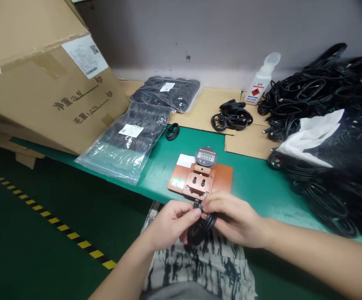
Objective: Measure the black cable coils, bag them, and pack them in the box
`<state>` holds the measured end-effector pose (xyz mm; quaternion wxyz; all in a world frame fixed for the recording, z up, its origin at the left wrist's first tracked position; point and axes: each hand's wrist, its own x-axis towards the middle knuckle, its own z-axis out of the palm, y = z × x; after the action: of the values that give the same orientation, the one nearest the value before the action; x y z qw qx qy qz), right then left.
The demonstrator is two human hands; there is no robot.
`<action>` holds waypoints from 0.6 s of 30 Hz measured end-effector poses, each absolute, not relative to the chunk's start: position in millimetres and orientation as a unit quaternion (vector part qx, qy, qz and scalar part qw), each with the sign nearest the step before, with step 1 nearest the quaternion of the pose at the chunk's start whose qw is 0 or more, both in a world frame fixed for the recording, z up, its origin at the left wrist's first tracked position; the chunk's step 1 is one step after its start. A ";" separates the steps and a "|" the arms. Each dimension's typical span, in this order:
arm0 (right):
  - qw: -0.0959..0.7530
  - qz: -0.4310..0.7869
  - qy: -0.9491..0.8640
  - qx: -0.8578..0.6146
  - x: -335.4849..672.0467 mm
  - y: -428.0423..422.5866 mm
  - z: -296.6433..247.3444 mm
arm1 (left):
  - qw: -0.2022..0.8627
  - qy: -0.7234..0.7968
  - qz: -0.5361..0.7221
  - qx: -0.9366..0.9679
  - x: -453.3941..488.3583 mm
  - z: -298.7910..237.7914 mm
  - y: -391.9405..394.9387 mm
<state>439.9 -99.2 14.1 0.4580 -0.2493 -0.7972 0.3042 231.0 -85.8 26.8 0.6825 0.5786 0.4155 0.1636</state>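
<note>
Both my hands hold one coiled black cable (201, 229) over my lap, at the near edge of the green table (255, 183). My left hand (171, 223) is closed on the coil's left side. My right hand (232, 216) pinches the cable near its plug, which points up toward a brown test jig (199, 181). The jig carries a round digital gauge (206, 156) reading zeros. The fingers cover part of the coil.
A big pile of black cables (330, 125) with a white cloth (312, 135) fills the right. Bagged cables (137, 129), a cardboard box (43, 71), a few loose coils (232, 116), a single coil (172, 131) and a white squeeze bottle (260, 81) lie farther back.
</note>
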 end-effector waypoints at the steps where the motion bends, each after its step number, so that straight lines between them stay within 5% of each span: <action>1: 0.459 0.305 -0.797 -0.247 439.6 -98.9 14.0 | 0.673 0.418 0.161 0.589 230.8 27.3 -85.9; 18: 0.479 0.287 -0.778 -0.289 441.4 -96.4 16.5 | 0.690 0.447 0.231 0.521 235.9 22.7 -80.1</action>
<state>441.4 -96.4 16.5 0.4786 -0.2894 -0.7776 0.2872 235.9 -80.1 22.7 0.6901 0.5205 0.4467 0.2308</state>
